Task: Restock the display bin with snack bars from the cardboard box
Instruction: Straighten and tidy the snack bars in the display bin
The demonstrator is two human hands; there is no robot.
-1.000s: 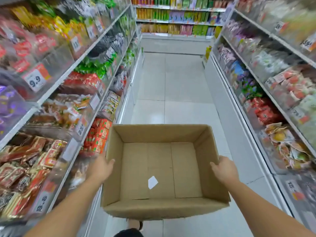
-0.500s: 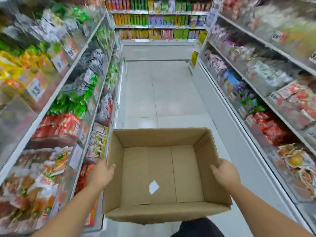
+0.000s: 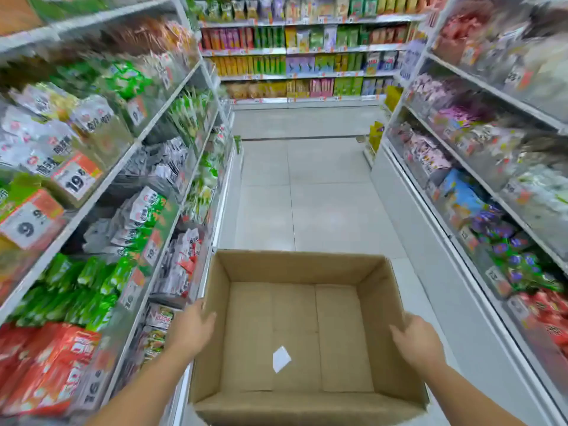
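Cardboard box point(image 3: 302, 333), empty bar one paper scrap point(image 3: 281, 359), carried further down aisle vs. 1 s ago, left hand point(image 3: 192, 329) & right hand point(image 3: 415, 342) gripping its side walls: restock prob. done.

A shop aisle: shelves point(image 3: 172, 96) of packaged snacks point(image 3: 92, 287) with price tags point(image 3: 76, 182) line both sides
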